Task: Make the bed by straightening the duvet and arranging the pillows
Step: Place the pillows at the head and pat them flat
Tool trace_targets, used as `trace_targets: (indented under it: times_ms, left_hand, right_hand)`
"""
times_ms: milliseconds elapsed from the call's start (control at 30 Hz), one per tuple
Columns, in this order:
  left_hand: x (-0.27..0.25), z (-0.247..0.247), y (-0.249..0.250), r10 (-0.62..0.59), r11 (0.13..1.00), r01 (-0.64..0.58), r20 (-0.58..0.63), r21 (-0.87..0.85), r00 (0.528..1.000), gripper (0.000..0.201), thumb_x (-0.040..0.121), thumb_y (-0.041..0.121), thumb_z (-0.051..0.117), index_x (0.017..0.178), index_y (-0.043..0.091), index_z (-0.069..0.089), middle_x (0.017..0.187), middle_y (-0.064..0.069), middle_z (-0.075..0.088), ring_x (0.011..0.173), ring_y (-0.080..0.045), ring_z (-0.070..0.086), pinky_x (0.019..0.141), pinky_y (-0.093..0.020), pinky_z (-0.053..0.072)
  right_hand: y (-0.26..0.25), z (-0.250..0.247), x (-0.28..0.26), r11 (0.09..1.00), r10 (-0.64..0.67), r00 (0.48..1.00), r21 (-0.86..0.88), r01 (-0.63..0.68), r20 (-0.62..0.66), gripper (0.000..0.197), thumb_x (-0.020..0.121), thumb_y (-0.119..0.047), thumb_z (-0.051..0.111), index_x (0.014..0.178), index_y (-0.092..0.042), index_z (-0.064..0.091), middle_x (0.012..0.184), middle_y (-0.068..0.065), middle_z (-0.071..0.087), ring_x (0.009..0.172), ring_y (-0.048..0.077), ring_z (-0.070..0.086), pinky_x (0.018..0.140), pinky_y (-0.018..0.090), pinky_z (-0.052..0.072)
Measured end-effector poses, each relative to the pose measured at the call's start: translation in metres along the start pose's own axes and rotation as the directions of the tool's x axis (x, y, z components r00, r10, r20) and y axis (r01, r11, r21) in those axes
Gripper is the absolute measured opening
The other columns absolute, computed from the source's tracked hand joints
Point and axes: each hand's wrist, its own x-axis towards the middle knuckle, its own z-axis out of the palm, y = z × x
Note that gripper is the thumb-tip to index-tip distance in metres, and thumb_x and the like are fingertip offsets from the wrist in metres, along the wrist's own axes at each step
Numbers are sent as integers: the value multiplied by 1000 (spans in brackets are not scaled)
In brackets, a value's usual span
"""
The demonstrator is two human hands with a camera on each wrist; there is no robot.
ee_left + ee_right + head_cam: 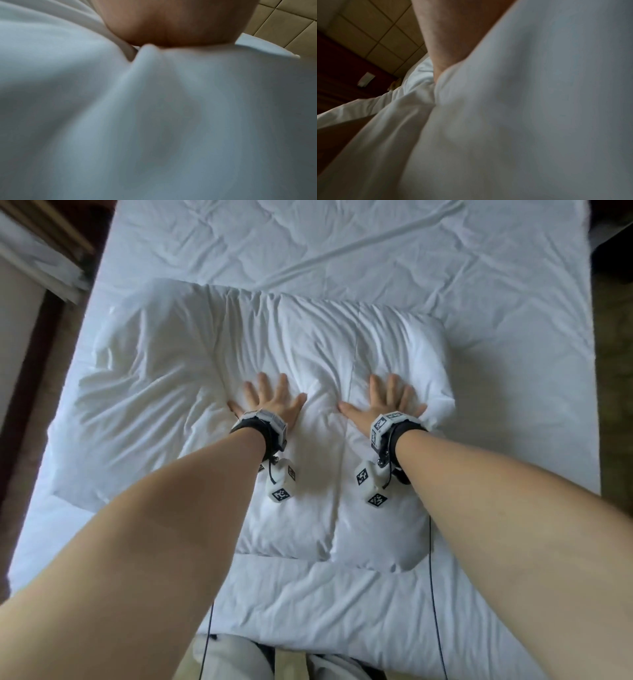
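Observation:
Two white pillows lie side by side on the white duvet [376, 244] that covers the bed. The left pillow [154, 378] is creased and the right pillow [394, 344] is plumper. My left hand [270, 398] lies flat with spread fingers near the seam between the pillows. My right hand [387, 398] presses flat on the right pillow, fingers spread. Neither hand holds anything. In the left wrist view the heel of my left hand [175, 27] sinks into white fabric [154, 121]. The right wrist view shows my right hand's palm [453, 33] against blurred white fabric [539, 108].
Dark wooden furniture [37, 244] with white folded cloth stands off the bed's left side. Dark floor [616, 371] runs along the right edge. The duvet's near edge [308, 611] lies right in front of me, and cables hang from both wrists.

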Motion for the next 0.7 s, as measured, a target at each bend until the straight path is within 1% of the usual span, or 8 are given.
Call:
trace_targets:
  times_ms: [67, 134, 234, 300, 401, 501, 568, 701]
  left_hand:
    - [-28, 9, 2, 3, 999, -3, 10, 37, 1000, 62, 86, 69, 24, 140, 52, -1, 158, 12, -18, 146, -28, -22, 106, -73, -6]
    - [-47, 8, 5, 51, 993, -56, 50, 105, 997, 54, 88, 63, 32, 135, 49, 8, 157, 9, 0, 147, -31, -4, 108, -70, 10]
    - [-73, -3, 14, 82, 992, -90, 92, 87, 992, 63, 83, 67, 31, 136, 34, 37, 148, -5, 35, 133, -34, 37, 107, -50, 34]
    - [-90, -14, 19, 92, 995, -96, 114, 27, 989, 61, 88, 64, 29, 130, 24, 49, 142, -6, 47, 122, -28, 51, 99, -39, 40]
    - [-126, -26, 13, 92, 995, -93, -19, -21, 996, 55, 95, 52, 43, 141, 22, 46, 147, -5, 45, 131, -27, 47, 107, -37, 37]
    - [-169, -37, 8, 112, 988, -126, -152, -87, 982, 50, 93, 47, 52, 137, 22, 52, 141, -4, 52, 125, -26, 52, 105, -36, 40]
    - [-207, -43, 7, 107, 977, -145, -230, -155, 967, 45, 93, 43, 56, 132, 21, 57, 133, -4, 59, 118, -24, 57, 101, -33, 44]
    - [-282, -44, 2, 92, 959, -173, -335, -223, 938, 41, 92, 40, 59, 128, 21, 60, 130, -5, 61, 116, -25, 59, 101, -37, 45]
  right_hand:
    - [12, 2, -25, 998, -56, 998, -30, 57, 19, 100, 71, -90, 31, 150, -44, -10, 157, -4, -28, 143, 34, -25, 112, 61, -15]
    - [22, -2, -43, 992, -91, 994, -80, 95, 53, 93, 78, -83, 35, 150, -43, -7, 159, -3, -23, 145, 34, -19, 115, 55, -11]
    - [37, -18, -68, 972, -147, 984, -172, 163, 101, 80, 89, -64, 43, 153, -37, 4, 162, 0, -6, 148, 31, -1, 118, 50, 5]
    - [39, -34, -85, 965, -194, 974, -158, 210, 115, 71, 91, -49, 48, 153, -32, 17, 161, 2, 12, 146, 30, 18, 116, 47, 20]
    - [36, -56, -121, 954, -237, 966, -162, 252, 108, 58, 95, -33, 49, 149, -22, 32, 154, 9, 33, 137, 31, 37, 110, 39, 33]
    - [37, -69, -155, 948, -267, 962, -165, 272, 49, 49, 95, -31, 51, 141, -13, 47, 145, 12, 46, 130, 31, 45, 108, 37, 38]
    - [42, -74, -182, 941, -307, 952, -152, 302, -10, 48, 94, -31, 54, 139, -15, 50, 144, 10, 48, 129, 30, 47, 108, 37, 38]
    - [56, -84, -244, 921, -372, 923, -166, 353, -101, 48, 91, -32, 54, 138, -22, 51, 142, 10, 50, 125, 31, 51, 107, 38, 41]
